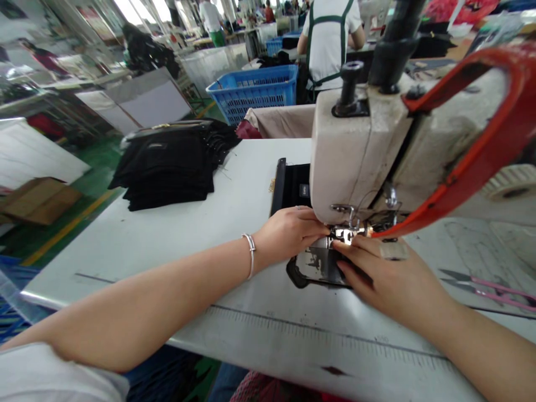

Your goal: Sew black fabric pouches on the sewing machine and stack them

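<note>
A cream sewing machine (pixel 355 162) with a red guard (pixel 481 151) stands on the white table (pixel 188 234). A black fabric piece (pixel 291 187) runs under its head toward the presser foot (pixel 345 233). My left hand (pixel 288 231) rests on the fabric just left of the needle, fingers drawn together and pinching it; a silver bracelet circles the wrist. My right hand (pixel 387 279) lies flat on the needle plate (pixel 320 262) just in front of the foot, fingertips pressing the fabric's edge.
A stack of black fabric pieces (pixel 171 164) sits at the table's far left. Pink-handled snips (pixel 486 285) lie at the right. Behind the table are a blue basket (pixel 255 89) and a seated person in a white shirt (pixel 330 33). A cardboard box (pixel 39 198) is on the floor.
</note>
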`<state>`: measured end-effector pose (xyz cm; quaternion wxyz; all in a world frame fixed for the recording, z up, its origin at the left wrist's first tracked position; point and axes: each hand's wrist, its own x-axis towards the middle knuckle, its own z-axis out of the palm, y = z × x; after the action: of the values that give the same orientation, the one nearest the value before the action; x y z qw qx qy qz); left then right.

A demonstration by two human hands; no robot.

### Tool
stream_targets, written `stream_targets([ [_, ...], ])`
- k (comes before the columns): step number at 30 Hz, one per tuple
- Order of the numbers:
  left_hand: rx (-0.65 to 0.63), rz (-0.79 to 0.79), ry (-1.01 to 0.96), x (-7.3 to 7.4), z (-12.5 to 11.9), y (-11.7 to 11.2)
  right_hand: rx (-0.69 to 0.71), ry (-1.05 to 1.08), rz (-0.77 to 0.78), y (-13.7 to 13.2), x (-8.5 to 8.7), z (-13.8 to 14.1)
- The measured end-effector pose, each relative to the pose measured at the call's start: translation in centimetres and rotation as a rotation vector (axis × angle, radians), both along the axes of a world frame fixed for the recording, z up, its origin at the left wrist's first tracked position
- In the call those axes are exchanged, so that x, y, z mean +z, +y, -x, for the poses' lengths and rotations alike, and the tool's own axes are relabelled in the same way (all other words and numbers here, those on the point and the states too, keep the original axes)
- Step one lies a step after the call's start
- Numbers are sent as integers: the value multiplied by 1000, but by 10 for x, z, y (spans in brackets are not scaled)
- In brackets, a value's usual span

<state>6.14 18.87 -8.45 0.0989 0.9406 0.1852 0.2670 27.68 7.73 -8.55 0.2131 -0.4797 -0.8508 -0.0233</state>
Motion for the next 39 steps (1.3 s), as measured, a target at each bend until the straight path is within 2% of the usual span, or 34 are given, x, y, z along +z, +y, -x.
stream_targets([
  [4, -22, -13, -9, 1, 0, 1, -1, 8, -18, 1, -1, 1],
  [11, 42, 7, 58, 0, -2, 2, 9, -3, -15, 3, -2, 1],
  [14, 36, -11, 110, 14, -1, 0, 27, 4, 19, 2, 0, -1],
  [18, -19, 32, 381, 41, 4, -9, 70, 53, 17, -3, 2, -1],
  [20, -58, 39, 466, 48, 8, -15, 78, 64, 15, -5, 3, 1],
  [22, -88, -2, 467, 46, 11, -21, 84, 57, 16, -6, 3, 1],
  [25, -98, -63, 390, 33, 14, -32, 117, 25, -3, -8, 1, 0],
  [29, -30, -113, 313, 18, 13, -49, 123, 5, -41, -10, 0, 0],
  [32, 4, -155, 303, 17, 10, -56, 108, 19, -55, -10, 2, 2],
  [39, 11, -182, 299, 18, 8, -56, 84, 35, -40, -9, 2, 2],
])
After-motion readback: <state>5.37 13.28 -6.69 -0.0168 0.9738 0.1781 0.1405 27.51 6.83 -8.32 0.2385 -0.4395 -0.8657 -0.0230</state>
